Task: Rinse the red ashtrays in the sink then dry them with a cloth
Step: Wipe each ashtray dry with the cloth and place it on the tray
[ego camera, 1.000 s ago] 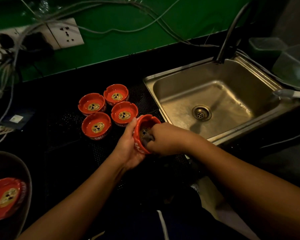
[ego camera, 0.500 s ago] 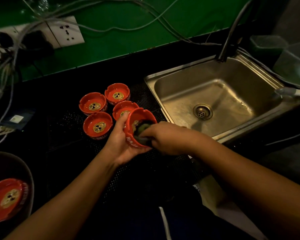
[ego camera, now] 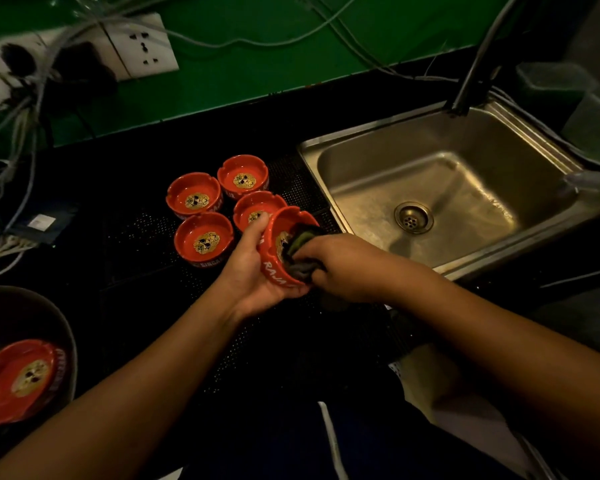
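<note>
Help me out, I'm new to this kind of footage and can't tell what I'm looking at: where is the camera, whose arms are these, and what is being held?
There is no machine here. The picture comes from a wide-angle camera worn on a person's head, looking forward and down, so the two arms reaching in from the bottom are that person's own. The left hand grips a red ashtray, tilted on its side above the black counter. The right hand presses a dark cloth into its hollow, as if wiping it. Four more red ashtrays stand upright together on the counter just behind, to the left of the steel sink. At the lower left, one further ashtray lies in a dark bowl. Cables and a wall socket sit against the green wall.
</note>
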{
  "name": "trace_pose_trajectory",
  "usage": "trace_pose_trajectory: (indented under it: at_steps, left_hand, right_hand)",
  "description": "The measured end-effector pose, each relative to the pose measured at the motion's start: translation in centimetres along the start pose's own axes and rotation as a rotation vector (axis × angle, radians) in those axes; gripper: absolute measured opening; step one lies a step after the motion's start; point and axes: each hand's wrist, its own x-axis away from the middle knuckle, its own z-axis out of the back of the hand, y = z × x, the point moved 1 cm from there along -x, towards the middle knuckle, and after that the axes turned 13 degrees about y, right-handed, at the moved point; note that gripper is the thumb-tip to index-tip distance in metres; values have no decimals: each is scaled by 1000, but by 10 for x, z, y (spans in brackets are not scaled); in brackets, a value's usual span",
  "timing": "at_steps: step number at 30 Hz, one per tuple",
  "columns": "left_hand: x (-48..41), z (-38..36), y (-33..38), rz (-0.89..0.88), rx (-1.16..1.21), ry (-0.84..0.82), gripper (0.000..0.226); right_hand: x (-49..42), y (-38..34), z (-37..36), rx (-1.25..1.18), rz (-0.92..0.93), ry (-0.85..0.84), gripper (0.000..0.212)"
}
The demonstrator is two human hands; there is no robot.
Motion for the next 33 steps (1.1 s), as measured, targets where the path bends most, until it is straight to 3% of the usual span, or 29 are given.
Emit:
trace_pose_trajectory:
  at_steps: [4, 9, 15, 20, 22, 25, 27, 29, 33]
  left_hand:
    - [1, -6, -5, 35, -16, -25, 72]
    - [3, -2, 1, 29, 19, -60, 70]
    - [7, -4, 0, 10, -18, -57, 69]
    - [8, -6, 4, 15, 21, -47, 69]
    - [6, -5, 2, 32, 33, -58, 72]
    - [6, -7, -1, 40, -3, -72, 69]
    - [7, -7, -3, 37, -14, -69, 65]
    - [7, -5, -4, 39, 10, -71, 66]
    - [8, 5, -1, 41, 77, -90, 73]
  right_hand:
    - [-2, 0, 2, -20, 33, 126, 62]
    - [13, -19, 9, -256, 82, 128, 51]
    - [6, -15, 14, 56, -33, 49, 23]
    - [4, -13, 11, -53, 32, 117, 54]
    - [10, -20, 8, -129, 60, 121, 57]
    - [13, -14, 12, -63, 20, 85, 40]
    - [11, -1, 22, -59, -47, 149, 32]
    - [11, 15, 32, -341, -193, 331, 30]
    - [13, 44, 34, -1205, -536, 660, 32]
